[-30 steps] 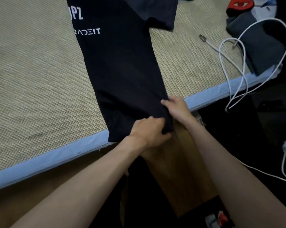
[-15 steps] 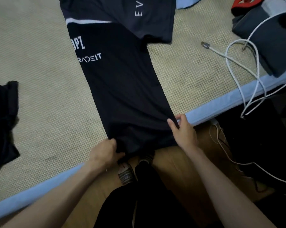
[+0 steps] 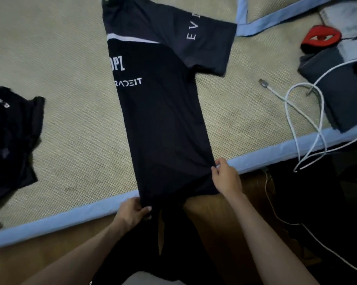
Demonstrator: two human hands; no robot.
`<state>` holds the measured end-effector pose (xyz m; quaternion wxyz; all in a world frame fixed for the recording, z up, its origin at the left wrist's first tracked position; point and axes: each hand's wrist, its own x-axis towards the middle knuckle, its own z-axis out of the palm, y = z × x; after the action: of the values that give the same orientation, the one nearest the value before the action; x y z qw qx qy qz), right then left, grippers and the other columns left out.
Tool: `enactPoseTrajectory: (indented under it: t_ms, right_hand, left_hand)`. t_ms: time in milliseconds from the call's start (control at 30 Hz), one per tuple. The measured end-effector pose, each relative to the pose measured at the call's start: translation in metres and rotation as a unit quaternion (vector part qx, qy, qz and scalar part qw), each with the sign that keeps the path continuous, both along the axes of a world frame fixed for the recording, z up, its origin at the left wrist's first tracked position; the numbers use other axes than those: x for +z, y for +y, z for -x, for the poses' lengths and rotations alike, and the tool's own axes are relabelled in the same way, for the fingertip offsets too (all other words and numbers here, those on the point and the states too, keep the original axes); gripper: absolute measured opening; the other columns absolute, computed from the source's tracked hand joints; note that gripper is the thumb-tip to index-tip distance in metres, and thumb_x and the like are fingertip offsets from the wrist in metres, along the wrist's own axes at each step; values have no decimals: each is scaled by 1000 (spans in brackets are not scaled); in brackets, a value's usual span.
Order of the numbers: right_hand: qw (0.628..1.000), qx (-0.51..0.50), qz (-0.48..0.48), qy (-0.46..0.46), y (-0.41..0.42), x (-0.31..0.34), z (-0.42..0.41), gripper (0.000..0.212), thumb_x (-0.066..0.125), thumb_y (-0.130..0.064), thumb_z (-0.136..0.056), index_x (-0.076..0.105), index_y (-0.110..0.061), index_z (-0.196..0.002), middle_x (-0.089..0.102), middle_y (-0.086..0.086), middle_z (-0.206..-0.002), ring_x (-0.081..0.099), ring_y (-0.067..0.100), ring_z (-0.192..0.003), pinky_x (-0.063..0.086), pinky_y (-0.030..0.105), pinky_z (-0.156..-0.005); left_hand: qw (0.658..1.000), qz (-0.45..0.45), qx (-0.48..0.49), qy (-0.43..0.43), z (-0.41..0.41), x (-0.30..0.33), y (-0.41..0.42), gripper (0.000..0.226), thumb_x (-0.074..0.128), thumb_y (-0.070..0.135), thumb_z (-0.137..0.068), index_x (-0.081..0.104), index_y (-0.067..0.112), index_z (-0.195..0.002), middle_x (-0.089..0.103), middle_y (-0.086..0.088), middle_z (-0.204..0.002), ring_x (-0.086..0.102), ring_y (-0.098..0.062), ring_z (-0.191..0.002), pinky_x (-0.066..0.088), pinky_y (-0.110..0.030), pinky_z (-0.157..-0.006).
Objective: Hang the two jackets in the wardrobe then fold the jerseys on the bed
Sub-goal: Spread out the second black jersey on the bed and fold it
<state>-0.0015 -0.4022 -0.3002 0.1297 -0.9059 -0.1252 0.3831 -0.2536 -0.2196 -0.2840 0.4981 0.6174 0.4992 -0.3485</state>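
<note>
Woven tan bed mat (image 3: 66, 58) fills the upper and left frame; its pale blue edge binding (image 3: 75, 218) runs diagonally from lower left to right of centre, with brown floor (image 3: 218, 219) below it.

Black jersey (image 3: 163, 124) lies lengthwise down the middle of the frame, already folded in half along its length: straight fold edge on the left, one sleeve (image 3: 206, 40) sticking out toward upper right, white lettering near the fold. Hem end overhangs the blue binding at lower centre.

Second dark garment (image 3: 11, 140), crumpled, at the left edge, well apart from the jersey. Grey folded cloth (image 3: 342, 95) at the right edge, with a white cable (image 3: 305, 120) looping over it and off the bed.

Left hand (image 3: 132, 212) pinches the lower-left hem corner. Right hand (image 3: 225, 177) grips the lower-right hem corner, fingers curled on the cloth.

Judgement: jersey-folding step in hand, first jersey half done. Wardrobe not in view, so the state of the jackets cannot be told. Next move likely calls for tucking the sleeve in, then carrying the hem up toward the collar.

Room: open mat on both sides of the jersey; wider on the left. Cable plug (image 3: 263, 83) lies near the sleeve side, so it could snag a rightward sweep. Hem off the bed edge needs lifting onto the mat.
</note>
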Motion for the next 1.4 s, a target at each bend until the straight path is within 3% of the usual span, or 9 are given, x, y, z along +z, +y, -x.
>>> enactPoseTrajectory:
  t_ms: [167,267,500,767,967,1100,1167,1267,1400]
  right_hand:
    - [997,-7,56,-46,26,6,-43,26,66,-41,-90,55,-19,-99,58,-4,-87,59,23,-84,52,38,-75]
    - [978,-196,-76,-12,74,4,-86,22,67,-33,-91,63,-12,-99,70,1,-88,68,27,-86,56,39,-79]
    - [598,-541,-487,336,226,-27,-197,33,62,-30,-100,64,-4,-120,75,12,-110,70,19,-104,51,28,-100]
    - [487,-667,-531,191,280,-89,-229,69,91,-37,-71,64,-19,-133,69,14,-131,71,38,-111,54,60,-98]
    - [638,-606,-463,-105,306,-47,-220,5,72,-33,-86,75,-31,-90,76,-15,-90,74,12,-88,61,48,-90]
    - [847,-196,-427,-248,319,-26,-211,29,58,-36,-94,66,-38,-122,71,-28,-106,68,8,-105,57,38,-93]
    - [872,86,-402,-266,322,-25,-204,50,59,-14,-91,61,-23,-140,66,-8,-135,59,18,-129,48,44,-109]
    - [902,349,-205,-150,320,-29,-189,70,58,-51,-92,40,-27,-155,36,-5,-163,20,15,-156,10,45,-129]
    - [923,169,-310,-151,312,-17,-196,48,60,-59,-88,67,-25,-122,64,-10,-128,54,7,-125,37,23,-110]
  left_hand:
    - [952,122,-255,115,-49,-2,54,24,70,27,-88,62,11,-105,75,-5,-77,76,-24,-68,57,-31,-55]
    - [941,-34,-338,5,-141,5,113,19,65,33,-89,68,15,-89,78,-6,-89,76,-24,-86,58,-34,-74]
    - [811,-407,-281,-313,-382,-25,208,50,49,32,-97,45,21,-145,42,-3,-156,39,-24,-143,29,-46,-115]
    - [768,-481,-341,-251,-428,-109,232,64,11,55,-103,5,32,-162,2,3,-171,1,-21,-158,-4,-62,-122]
    - [766,-461,-332,-301,-426,-104,237,60,16,51,-105,8,34,-162,2,6,-171,0,-18,-158,-6,-59,-123]
    - [782,-462,-130,-398,-410,-69,295,52,32,35,-104,38,22,-154,32,0,-163,28,-18,-151,17,-51,-124]
    - [771,-503,20,-390,-386,-55,342,48,37,31,-99,53,13,-140,52,-11,-145,47,-26,-135,35,-46,-113]
    - [811,-459,169,-320,-347,-55,392,46,47,29,-93,55,5,-132,53,-18,-133,51,-31,-124,40,-45,-109]
    - [858,-340,263,-282,-325,-57,405,43,62,32,-87,52,10,-123,57,-7,-124,57,-21,-110,42,-29,-92]
